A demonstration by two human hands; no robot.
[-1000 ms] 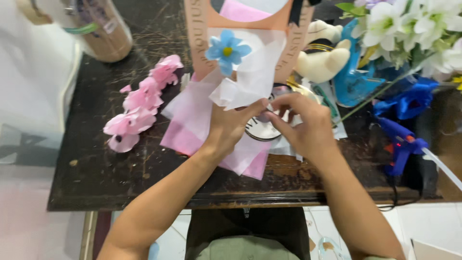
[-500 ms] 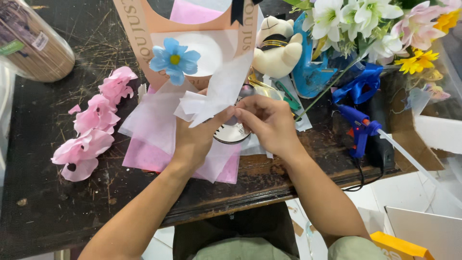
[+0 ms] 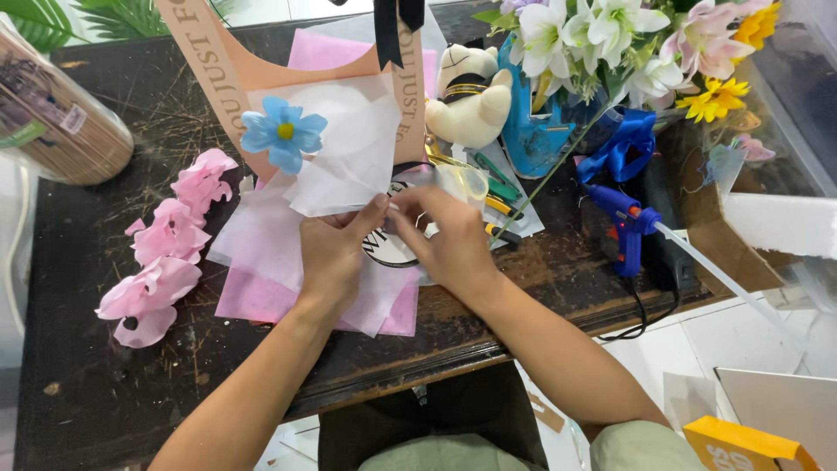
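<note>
Between the fingertips of both hands, at the middle of the dark table (image 3: 105, 384), sits the lower corner of a sheet of white tissue paper (image 3: 344, 166). The left hand (image 3: 331, 257) has its thumb and forefinger pressed together on that corner; the right hand (image 3: 445, 240) meets it from the other side, fingers curled in and pinched on the same edge, though how much paper it grips is hidden behind the knuckles. Beyond the fingertips, the sheet rises against a peach-coloured card holder (image 3: 218, 70) and carries a blue paper flower (image 3: 283, 133) near its upper left corner. Under both palms lie more white and pink tissue sheets (image 3: 261, 292), and a round printed sticker (image 3: 388, 249) peeks out between the wrists. Left of the left hand, well apart, is a row of pink paper petals (image 3: 166, 262). Right of the right hand, a blue glue gun (image 3: 628, 227) rests near a bunch of artificial flowers (image 3: 610, 44) and a plush toy (image 3: 466, 96). Judging by this, the blue flower is already on the sheet, while the pink petals are still loose and the layers are unjoined.
</note>
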